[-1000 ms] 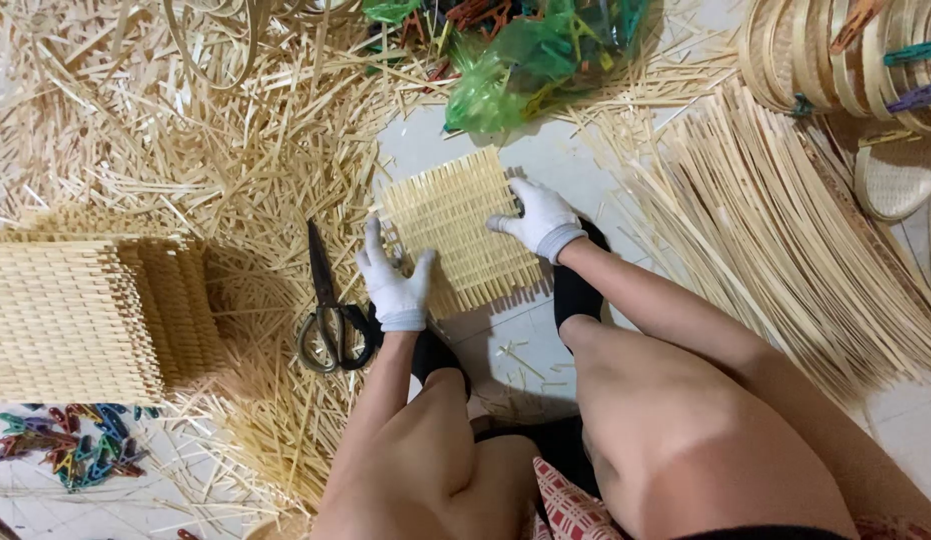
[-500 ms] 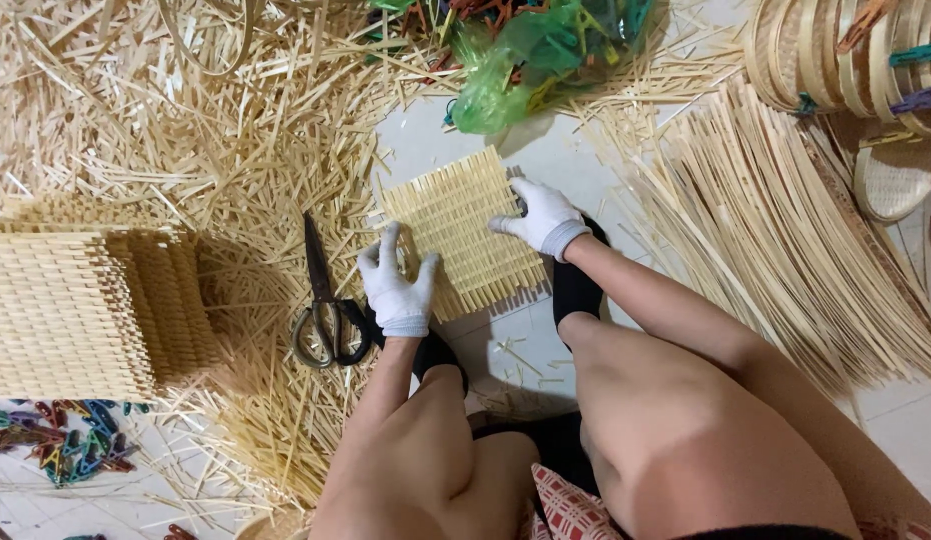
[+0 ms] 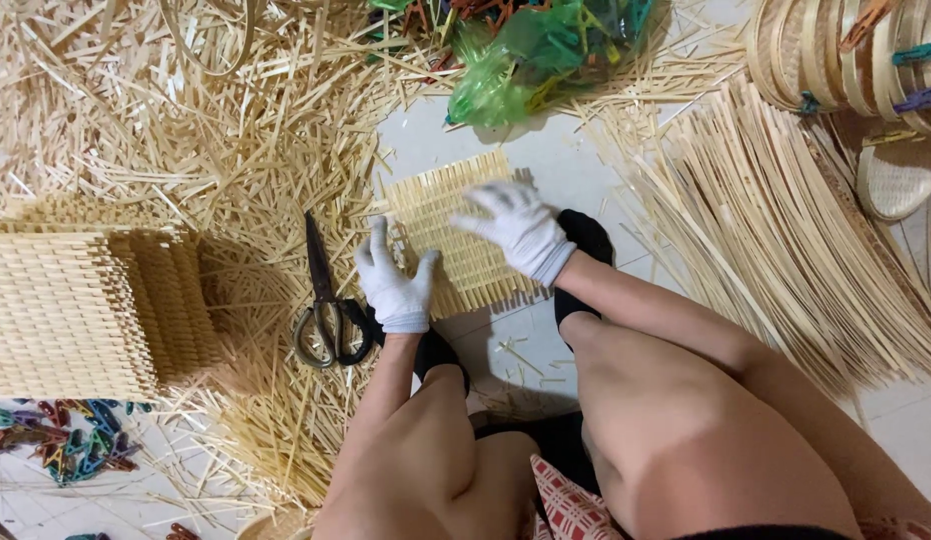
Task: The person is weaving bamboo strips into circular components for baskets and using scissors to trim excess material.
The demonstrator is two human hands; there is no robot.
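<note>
Two white-gloved hands are working on a small woven bamboo mat [image 3: 455,235] lying on the floor.

The left hand [image 3: 393,285] is pressing on the mat's near left edge, its fingers [image 3: 378,240] spread open and flat, gripping nothing. The right hand [image 3: 520,228] is hovering over the mat's right half, blurred, with fingers loosely splayed and holding nothing. The mat is lying on the pale floor [image 3: 545,170] between the person's black-socked feet and a green plastic bag [image 3: 530,50] at the far side. Black-handled scissors [image 3: 325,300] are lying just left of the left hand. A stack of finished woven mats [image 3: 75,310] is sitting at the far left, loose bamboo strips [image 3: 785,220] are fanning out on the right, and coloured clips [image 3: 60,445] are lying near left.
</note>
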